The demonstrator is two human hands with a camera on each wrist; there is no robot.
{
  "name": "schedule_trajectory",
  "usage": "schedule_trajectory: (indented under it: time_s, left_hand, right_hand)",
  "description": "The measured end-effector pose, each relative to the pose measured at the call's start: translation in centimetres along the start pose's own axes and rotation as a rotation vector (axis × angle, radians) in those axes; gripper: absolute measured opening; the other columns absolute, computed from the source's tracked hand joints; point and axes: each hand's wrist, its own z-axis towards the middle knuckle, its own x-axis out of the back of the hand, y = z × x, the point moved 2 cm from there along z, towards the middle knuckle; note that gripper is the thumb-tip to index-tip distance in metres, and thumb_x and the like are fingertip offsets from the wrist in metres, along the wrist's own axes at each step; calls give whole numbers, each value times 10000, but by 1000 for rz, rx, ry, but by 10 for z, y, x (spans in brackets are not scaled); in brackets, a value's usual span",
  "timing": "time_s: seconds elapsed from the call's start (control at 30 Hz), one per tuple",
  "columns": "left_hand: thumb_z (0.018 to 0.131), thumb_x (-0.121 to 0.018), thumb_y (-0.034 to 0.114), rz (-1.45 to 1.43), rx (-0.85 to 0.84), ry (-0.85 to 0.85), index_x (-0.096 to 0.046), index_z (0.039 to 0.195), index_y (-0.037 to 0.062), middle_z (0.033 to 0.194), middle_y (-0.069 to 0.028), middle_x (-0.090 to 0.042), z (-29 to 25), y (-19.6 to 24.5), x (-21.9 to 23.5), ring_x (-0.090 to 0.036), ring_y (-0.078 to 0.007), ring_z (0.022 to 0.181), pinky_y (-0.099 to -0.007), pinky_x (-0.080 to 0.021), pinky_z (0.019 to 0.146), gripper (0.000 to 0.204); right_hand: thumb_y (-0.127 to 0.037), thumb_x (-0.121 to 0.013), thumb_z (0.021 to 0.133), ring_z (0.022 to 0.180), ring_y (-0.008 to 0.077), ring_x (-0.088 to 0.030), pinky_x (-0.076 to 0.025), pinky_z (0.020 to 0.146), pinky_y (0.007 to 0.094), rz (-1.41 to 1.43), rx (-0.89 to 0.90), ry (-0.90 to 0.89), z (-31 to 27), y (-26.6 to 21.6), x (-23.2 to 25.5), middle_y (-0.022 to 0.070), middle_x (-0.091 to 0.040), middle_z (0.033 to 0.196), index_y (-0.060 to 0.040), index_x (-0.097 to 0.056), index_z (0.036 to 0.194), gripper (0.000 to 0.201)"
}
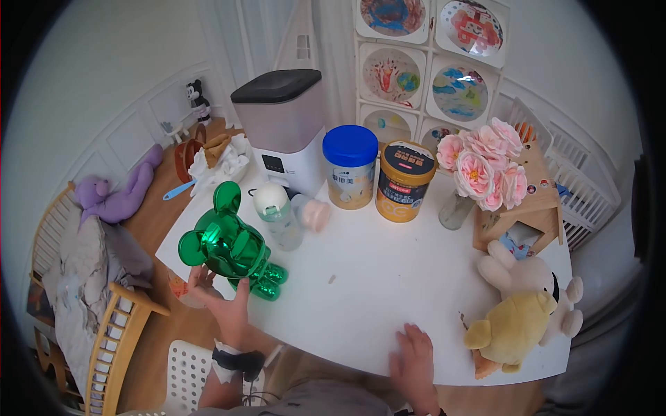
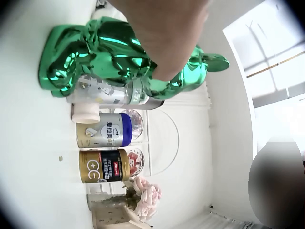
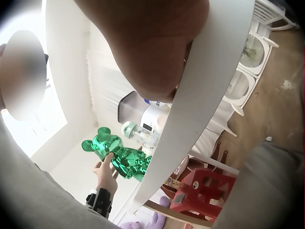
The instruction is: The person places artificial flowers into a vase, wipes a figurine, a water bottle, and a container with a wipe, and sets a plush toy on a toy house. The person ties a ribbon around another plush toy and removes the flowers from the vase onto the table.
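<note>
A shiny metallic green bear figurine (image 1: 232, 243) is tilted at the left side of the white table (image 1: 374, 277). My left hand (image 1: 225, 308) grips its body, the thumb in front and the fingers round the side. In the left wrist view, that hand partly covers the figurine (image 2: 107, 57). Just behind the bear stand a clear bottle with a white top (image 1: 281, 225) and a small container with a pale pink lid (image 1: 316, 215). My right hand (image 1: 414, 360) lies at the table's near edge with relaxed fingers, holding nothing.
A grey and white appliance (image 1: 281, 132), a blue-lidded can (image 1: 350, 170) and a gold can (image 1: 404, 184) line the back. To the right are pink roses (image 1: 482, 170) in a glass vase, a wooden house (image 1: 527, 215) and plush toys (image 1: 517, 326). A white perforated chair (image 1: 187, 374) stands below.
</note>
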Motion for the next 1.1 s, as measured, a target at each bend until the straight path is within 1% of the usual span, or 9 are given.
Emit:
schedule_trajectory:
  time_s: [0.03,0.1,0.17,0.3,0.37,0.43,0.47,0.67,1.1]
  left_hand:
    - [716,-755,-28,3,1,-6,-303,1373,44,1316,-176,-421,3,-2,2,-444,-269,1231,-406,-380,1036,800]
    - [688,-814,-1,-184,317,-213,-179,1462,37,1392,-177,-412,3,-8,-4,-455,-267,1273,-389,-381,1055,1001]
    - [693,-841,8,-228,288,-201,-257,1441,17,1332,-155,-491,2,-15,-10,-519,-246,1190,-356,-427,1004,949]
    - [742,-836,42,-159,557,-335,-457,1325,-13,1192,-109,-586,-8,-71,-1,-578,-209,1057,-333,-462,945,698]
    - [781,-820,65,-149,572,-348,-433,1344,-17,1203,-109,-580,-12,-99,5,-581,-207,1049,-329,-472,928,688]
    - [812,-795,71,-85,691,-364,-417,1361,-20,1223,-112,-573,-4,-81,3,-577,-203,1049,-321,-482,906,673]
    - [857,-776,175,-161,540,-332,-487,1257,-19,1101,-70,-598,-7,-84,0,-562,-141,884,-256,-475,726,530]
    - [874,-754,193,-147,469,-385,-459,1301,-38,1198,-106,-565,-1,-90,8,-542,-201,1033,-323,-438,918,569]
    - [831,-734,96,-287,490,-452,-407,1410,6,1270,-101,-541,-39,-54,-9,-534,-209,1083,-348,-435,954,671]
  right_hand:
    - [-139,-649,840,1302,392,-461,-337,1108,532,-18,1,-10,1,-1,0,203,-495,1381,10,-574,1242,435]
    - [-141,-649,843,1306,385,-457,-333,1111,531,-12,-4,-18,2,0,0,199,-497,1380,10,-572,1244,436]
    - [-144,-648,846,1311,377,-453,-330,1113,529,-16,-37,-17,0,1,1,196,-499,1379,10,-570,1246,436]
    - [-150,-642,866,1320,349,-451,-332,1116,509,-18,-79,-45,2,0,3,186,-503,1379,0,-573,1247,416]
    - [-152,-639,875,1321,341,-453,-335,1117,500,-24,-107,-44,2,1,5,184,-502,1383,-3,-573,1248,408]
    - [-159,-629,890,1324,330,-453,-339,1119,482,2,-66,-40,3,0,6,183,-497,1391,-7,-574,1251,396]
    - [-168,-617,903,1324,332,-455,-341,1119,477,10,-49,-30,3,1,6,183,-498,1393,-3,-571,1253,390]
    - [-172,-613,907,1314,337,-466,-345,1116,472,0,-50,-31,3,0,7,185,-508,1383,-1,-571,1250,385]
    - [-189,-585,932,1332,329,-447,-334,1127,469,30,-53,-15,-2,6,5,185,-485,1403,-1,-555,1271,389]
